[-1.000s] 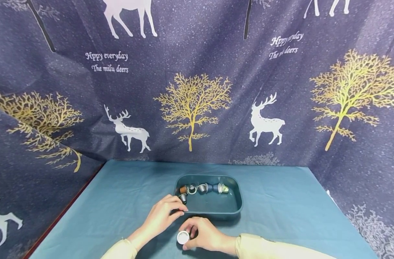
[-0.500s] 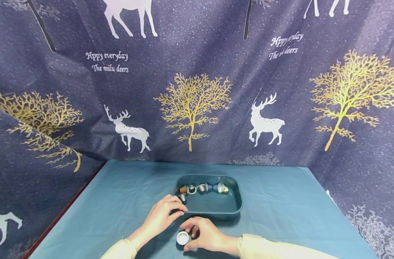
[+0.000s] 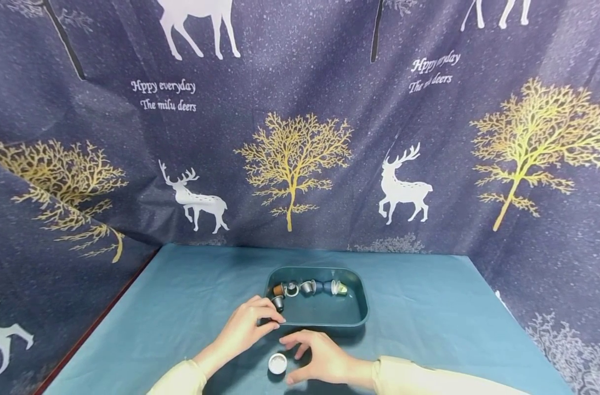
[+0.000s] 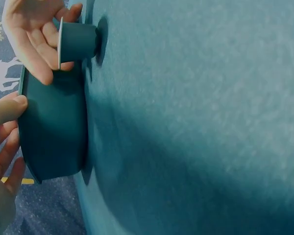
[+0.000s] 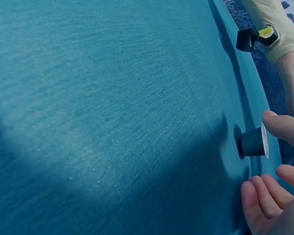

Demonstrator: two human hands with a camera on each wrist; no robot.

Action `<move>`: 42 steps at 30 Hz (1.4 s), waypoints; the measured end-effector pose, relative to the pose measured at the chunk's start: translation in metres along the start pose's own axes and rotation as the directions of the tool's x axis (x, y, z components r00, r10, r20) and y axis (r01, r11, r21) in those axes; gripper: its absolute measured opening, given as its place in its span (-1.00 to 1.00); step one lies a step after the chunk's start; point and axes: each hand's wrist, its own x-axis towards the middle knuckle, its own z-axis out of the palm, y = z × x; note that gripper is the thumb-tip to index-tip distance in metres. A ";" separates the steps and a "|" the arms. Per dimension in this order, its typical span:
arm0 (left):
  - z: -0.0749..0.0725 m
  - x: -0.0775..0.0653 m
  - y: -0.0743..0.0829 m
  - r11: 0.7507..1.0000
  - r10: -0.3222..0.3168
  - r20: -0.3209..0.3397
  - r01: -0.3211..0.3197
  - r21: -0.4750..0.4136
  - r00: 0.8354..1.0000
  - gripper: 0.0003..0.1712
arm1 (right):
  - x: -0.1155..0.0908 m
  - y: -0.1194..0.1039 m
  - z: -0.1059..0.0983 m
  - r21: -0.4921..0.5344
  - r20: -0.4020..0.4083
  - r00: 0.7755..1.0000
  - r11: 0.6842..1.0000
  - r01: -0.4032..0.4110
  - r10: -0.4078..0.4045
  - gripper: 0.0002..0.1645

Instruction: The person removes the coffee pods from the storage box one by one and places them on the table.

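On the desk point(image 3: 418, 307), a white-topped capsule point(image 3: 277, 363) is stood upright on its narrow end, in front of the tray point(image 3: 324, 329). It is flanked by the right hand point(image 3: 322, 359), whose thumb and fingers are spread loosely around it, just beside it but apart; nothing is gripped there. By the left hand point(image 3: 250, 320), the tray's rim is pinched near its front left corner, between thumb and fingers.

Inside the tray, a row is formed along the far side by a brown capsule point(image 3: 278, 290), a ringed one point(image 3: 291, 289), a silver capsule point(image 3: 307, 288), blue ones point(image 3: 328, 287) that are hard to count, and a green capsule point(image 3: 343, 289). A dark capsule point(image 3: 278, 303) is seen close to the left hand. Both arms are covered by pale yellow sleeves point(image 3: 418, 378). The desk is backed by a curtain point(image 3: 310, 82), printed with white deer and golden trees.
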 end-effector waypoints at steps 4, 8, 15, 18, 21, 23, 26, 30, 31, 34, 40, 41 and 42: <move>-0.001 -0.001 -0.002 0.999 0.026 -0.023 -0.025 0.024 0.999 -0.80 | -0.005 -0.001 -0.004 0.011 0.008 1.000 1.000 0.009 -0.009 -0.30; 0.001 -0.003 -0.003 0.997 0.065 -0.084 -0.062 0.043 0.994 -0.80 | -0.008 -0.006 -0.009 0.049 0.006 1.000 0.999 0.012 -0.012 -0.34; -0.003 -0.003 -0.011 0.992 0.126 -0.063 -0.125 0.014 0.990 -0.77 | -0.006 -0.013 -0.025 0.059 0.061 0.998 0.998 0.029 -0.033 -0.49; -0.007 -0.002 -0.014 0.986 0.165 -0.033 -0.166 -0.007 0.986 -0.73 | -0.003 -0.015 -0.035 0.018 0.098 0.994 0.999 0.042 -0.044 -0.53; -0.009 0.000 -0.017 0.982 0.187 -0.010 -0.187 -0.019 0.982 -0.72 | 0.001 -0.018 -0.048 -0.002 0.145 0.989 0.999 0.037 -0.036 -0.55; -0.009 0.000 -0.018 0.981 0.196 -0.010 -0.196 -0.015 0.981 -0.71 | 0.004 -0.021 -0.057 0.008 0.180 0.983 1.000 0.022 -0.023 -0.56; -0.008 -0.001 -0.020 0.980 0.198 -0.033 -0.198 -0.002 0.980 -0.70 | 0.008 -0.025 -0.072 0.034 0.224 0.975 0.999 -0.015 0.007 -0.59; -0.004 -0.003 -0.023 0.984 0.181 -0.081 -0.180 0.012 0.980 -0.75 | 0.015 -0.031 -0.090 0.025 0.255 0.966 0.998 -0.052 0.044 -0.57; -0.004 -0.003 -0.023 0.985 0.173 -0.091 -0.173 0.012 0.981 -0.76 | 0.017 -0.032 -0.095 0.016 0.261 0.964 0.998 -0.057 0.050 -0.56; -0.003 -0.005 -0.024 0.989 0.149 -0.109 -0.149 0.001 0.983 -0.79 | 0.024 -0.035 -0.106 -0.036 0.287 0.955 0.997 -0.069 0.077 -0.58; -0.003 -0.004 -0.026 0.991 0.127 -0.108 -0.132 -0.038 0.986 -0.81 | 0.042 -0.037 -0.127 -0.149 0.358 0.923 0.985 -0.090 0.139 -0.61; -0.003 -0.004 -0.027 0.991 0.126 -0.109 -0.131 -0.040 0.986 -0.81 | 0.046 -0.037 -0.130 -0.167 0.363 0.920 0.981 -0.094 0.150 -0.61; -0.003 -0.003 -0.028 0.990 0.127 -0.110 -0.132 -0.043 0.986 -0.80 | 0.050 -0.037 -0.132 -0.184 0.366 0.917 0.978 -0.096 0.159 -0.61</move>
